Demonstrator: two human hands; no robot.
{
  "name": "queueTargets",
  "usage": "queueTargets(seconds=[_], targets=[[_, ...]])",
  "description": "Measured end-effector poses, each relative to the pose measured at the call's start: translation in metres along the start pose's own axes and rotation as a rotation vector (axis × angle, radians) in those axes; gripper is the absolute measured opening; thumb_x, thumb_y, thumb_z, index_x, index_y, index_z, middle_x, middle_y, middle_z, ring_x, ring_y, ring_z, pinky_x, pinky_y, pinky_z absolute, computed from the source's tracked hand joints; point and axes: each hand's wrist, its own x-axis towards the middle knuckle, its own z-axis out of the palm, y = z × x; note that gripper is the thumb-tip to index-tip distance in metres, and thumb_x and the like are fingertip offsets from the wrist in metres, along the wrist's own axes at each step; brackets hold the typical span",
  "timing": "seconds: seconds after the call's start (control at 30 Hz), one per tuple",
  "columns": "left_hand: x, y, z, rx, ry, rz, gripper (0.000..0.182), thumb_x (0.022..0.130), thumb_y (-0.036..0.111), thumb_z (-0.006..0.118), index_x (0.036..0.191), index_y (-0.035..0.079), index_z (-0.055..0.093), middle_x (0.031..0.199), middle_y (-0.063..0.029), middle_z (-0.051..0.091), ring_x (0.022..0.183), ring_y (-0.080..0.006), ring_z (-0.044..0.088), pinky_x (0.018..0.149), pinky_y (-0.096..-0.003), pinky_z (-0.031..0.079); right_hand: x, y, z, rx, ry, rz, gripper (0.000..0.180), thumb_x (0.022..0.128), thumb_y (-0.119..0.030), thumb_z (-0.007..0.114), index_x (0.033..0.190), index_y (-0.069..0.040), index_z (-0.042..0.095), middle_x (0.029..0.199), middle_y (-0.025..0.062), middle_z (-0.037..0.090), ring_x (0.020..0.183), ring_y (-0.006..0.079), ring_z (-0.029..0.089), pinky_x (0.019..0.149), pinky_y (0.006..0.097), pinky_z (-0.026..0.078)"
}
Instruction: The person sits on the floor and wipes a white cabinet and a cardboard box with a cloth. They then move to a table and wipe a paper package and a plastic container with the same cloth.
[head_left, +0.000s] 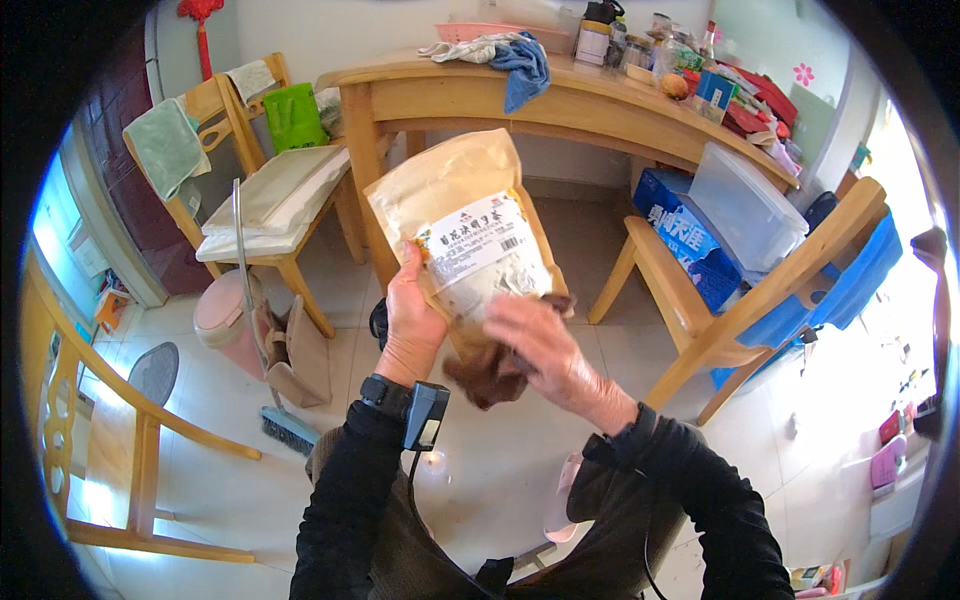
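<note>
A kraft-paper pouch (442, 172) is tilted in front of me, above the floor. Its white label bears writing and a barcode, and pale contents show through a clear window below it. My left hand (411, 322) grips the pouch's lower left edge, thumb on the front. Across the pouch's lower right part lies my right hand (544, 349), blurred, with a dark brown cloth (487, 379) bunched under its fingers. The cloth hangs below the pouch's bottom end, and a bit of it shows past the right edge. My right fingertips are too blurred to make out fully.
Ahead stands a wooden table (450, 94) with rags (517, 64), jars and packages. Wooden chairs flank me; the right one (667, 277) bears a blue box (686, 240) and a clear plastic bin (742, 202). At left are a pink trash bin (225, 311), dustpan (307, 367) and broom (289, 429).
</note>
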Motion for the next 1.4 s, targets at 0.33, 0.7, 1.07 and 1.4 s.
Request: queueTargets(seconds=[0.33,0.7,1.07,1.4], targets=[[-0.009,0.001,0.0,0.095,0.06,-0.055,0.05,0.105,0.042,0.045,0.139,0.005,0.049,0.134,-0.0135,0.06,0.122,-0.0309,0.059,0.106,-0.0475,0.046,0.105,0.05,-0.063,0.079,0.486,0.261,0.04,0.08,0.006,0.062,0.118,-0.005,0.063,0.121,0.0166,0.063,0.109,0.0305,0.064,0.095,0.0352,0.051],[-0.006,0.014,-0.009,0.055,0.048,0.018,0.052,0.105,0.042,0.045,0.141,0.005,0.049,0.138,-0.0142,0.058,0.126,-0.0323,0.056,0.11,-0.0478,0.042,-0.005,0.006,-0.007,0.069,0.219,0.299,0.06,0.068,0.022,0.054,0.122,-0.004,0.063,0.139,0.0132,0.053,0.136,0.0345,0.046,0.111,0.0401,0.041],[-0.004,0.016,0.001,0.086,0.113,0.126,0.054,0.106,0.045,0.041,0.142,0.005,0.046,0.139,-0.0136,0.057,0.125,-0.0339,0.056,0.109,-0.0493,0.042,-0.014,-0.012,-0.039,0.201,0.29,0.427,0.045,0.072,0.023,0.051,0.106,-0.004,0.065,0.126,0.0126,0.06,0.106,0.0263,0.067,0.084,0.0297,0.058],[0.002,0.012,0.001,0.052,0.223,0.144,0.053,0.107,0.043,0.036,0.143,0.005,0.045,0.144,-0.0146,0.053,0.13,-0.0353,0.052,0.114,-0.0515,0.036,-0.044,-0.01,0.029,-0.181,-0.257,-0.103,0.023,0.077,-0.004,0.064,0.1,-0.006,0.063,0.118,0.0099,0.06,0.121,0.0256,0.055,0.098,0.0411,0.045]])
